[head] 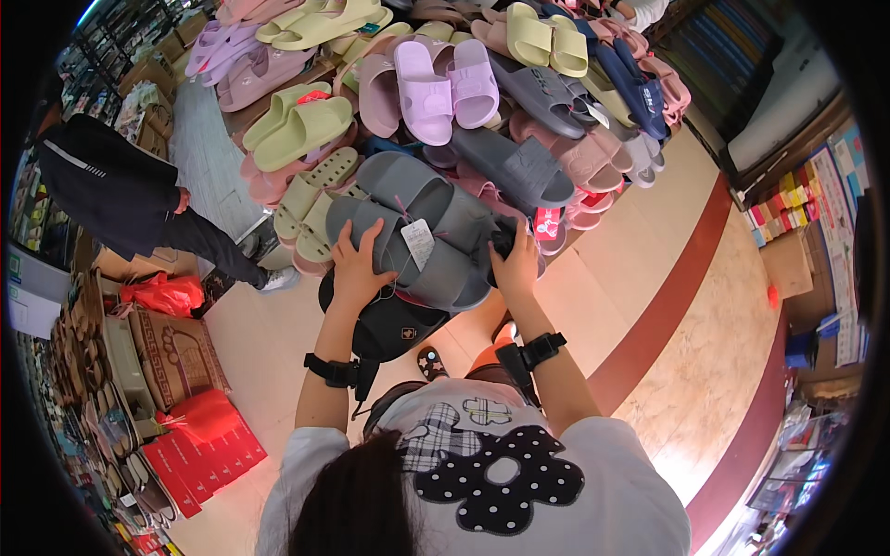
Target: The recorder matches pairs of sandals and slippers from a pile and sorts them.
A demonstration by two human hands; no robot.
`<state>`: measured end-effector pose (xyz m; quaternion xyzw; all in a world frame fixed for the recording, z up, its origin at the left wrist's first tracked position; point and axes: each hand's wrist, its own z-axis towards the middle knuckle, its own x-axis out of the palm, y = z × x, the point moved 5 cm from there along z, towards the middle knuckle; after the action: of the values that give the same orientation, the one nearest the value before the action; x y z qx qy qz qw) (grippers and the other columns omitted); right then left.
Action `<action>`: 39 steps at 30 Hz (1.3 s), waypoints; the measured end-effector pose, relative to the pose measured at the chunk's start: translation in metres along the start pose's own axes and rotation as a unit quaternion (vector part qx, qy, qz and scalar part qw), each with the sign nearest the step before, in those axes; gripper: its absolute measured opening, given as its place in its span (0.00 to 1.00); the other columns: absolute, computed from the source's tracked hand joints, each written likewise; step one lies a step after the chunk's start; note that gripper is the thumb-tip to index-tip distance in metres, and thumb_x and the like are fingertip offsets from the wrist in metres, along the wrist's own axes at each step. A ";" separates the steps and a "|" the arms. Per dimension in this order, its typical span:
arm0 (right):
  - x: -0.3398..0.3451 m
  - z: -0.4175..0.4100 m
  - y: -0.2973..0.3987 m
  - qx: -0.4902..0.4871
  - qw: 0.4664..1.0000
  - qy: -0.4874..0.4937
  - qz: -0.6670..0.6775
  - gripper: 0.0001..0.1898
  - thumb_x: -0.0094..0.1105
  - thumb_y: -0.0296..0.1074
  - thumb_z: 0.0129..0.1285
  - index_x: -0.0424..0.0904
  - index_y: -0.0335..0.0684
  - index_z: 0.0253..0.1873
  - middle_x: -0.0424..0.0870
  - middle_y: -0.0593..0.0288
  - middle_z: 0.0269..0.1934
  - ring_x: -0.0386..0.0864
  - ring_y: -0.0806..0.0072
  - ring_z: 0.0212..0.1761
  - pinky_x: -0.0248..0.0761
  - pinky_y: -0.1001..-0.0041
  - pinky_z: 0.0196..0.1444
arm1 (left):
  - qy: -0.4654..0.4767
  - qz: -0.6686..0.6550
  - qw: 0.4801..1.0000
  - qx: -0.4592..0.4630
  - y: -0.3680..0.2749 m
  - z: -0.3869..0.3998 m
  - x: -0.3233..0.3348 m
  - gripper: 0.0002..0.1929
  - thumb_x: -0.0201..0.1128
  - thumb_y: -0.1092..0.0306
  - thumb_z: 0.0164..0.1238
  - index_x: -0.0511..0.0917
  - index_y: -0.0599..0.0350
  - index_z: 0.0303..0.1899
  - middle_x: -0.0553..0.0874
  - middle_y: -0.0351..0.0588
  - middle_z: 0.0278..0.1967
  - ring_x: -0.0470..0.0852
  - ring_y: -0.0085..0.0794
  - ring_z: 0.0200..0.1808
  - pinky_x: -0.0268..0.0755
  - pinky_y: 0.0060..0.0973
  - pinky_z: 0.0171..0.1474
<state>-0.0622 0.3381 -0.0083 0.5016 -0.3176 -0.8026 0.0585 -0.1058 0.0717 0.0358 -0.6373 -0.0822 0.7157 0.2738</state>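
A pair of grey slide sandals (452,278) with a white paper tag (418,243) lies at the near edge of the footwear pile. My left hand (358,267) grips the left one, fingers spread over its surface and thumb by the edge. At the right end of the pair, my right hand (516,263) is closed around a dark, crumpled-looking item (502,240), partly hidden by the fingers. Another grey slide (403,177) rests just beyond. Below my left hand is a black bag (396,333).
Lilac slides (424,94), pale green slides (302,128) and dark grey slides (518,167) are heaped ahead. A person in dark clothes (111,184) is at the left. Cardboard boxes (174,354) and a red box (205,455) stand on the left floor.
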 end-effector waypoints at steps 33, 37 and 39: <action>-0.071 0.012 -0.059 0.047 0.936 0.285 0.202 0.31 0.65 0.30 0.51 0.63 0.33 0.60 0.70 0.51 0.54 0.67 0.65 0.58 0.59 0.70 0.60 | -0.015 -0.477 0.719 -0.505 0.114 -0.181 0.097 0.16 0.59 0.64 0.62 0.72 0.69 0.43 0.81 0.51 0.34 0.83 0.31 0.33 0.79 0.25 0.35; -0.058 0.022 -0.032 -0.020 0.938 0.305 0.166 0.31 0.65 0.30 0.51 0.62 0.33 0.61 0.70 0.50 0.55 0.68 0.64 0.57 0.60 0.70 0.59 | -0.084 -0.434 0.722 -0.532 0.107 -0.180 0.095 0.16 0.59 0.66 0.60 0.72 0.72 0.42 0.81 0.52 0.31 0.83 0.32 0.29 0.79 0.24 0.28; -0.051 0.021 -0.020 -0.029 0.927 0.332 0.171 0.32 0.65 0.30 0.51 0.62 0.32 0.61 0.70 0.49 0.55 0.68 0.64 0.57 0.61 0.70 0.58 | -0.082 -0.402 0.737 -0.537 0.113 -0.181 0.100 0.16 0.59 0.66 0.59 0.73 0.72 0.41 0.81 0.53 0.30 0.83 0.34 0.28 0.79 0.24 0.27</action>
<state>-0.0504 0.3850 0.0257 0.6756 -0.3379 -0.5766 0.3114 0.0315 -0.0149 -0.1356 -0.5247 -0.7237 0.4256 0.1405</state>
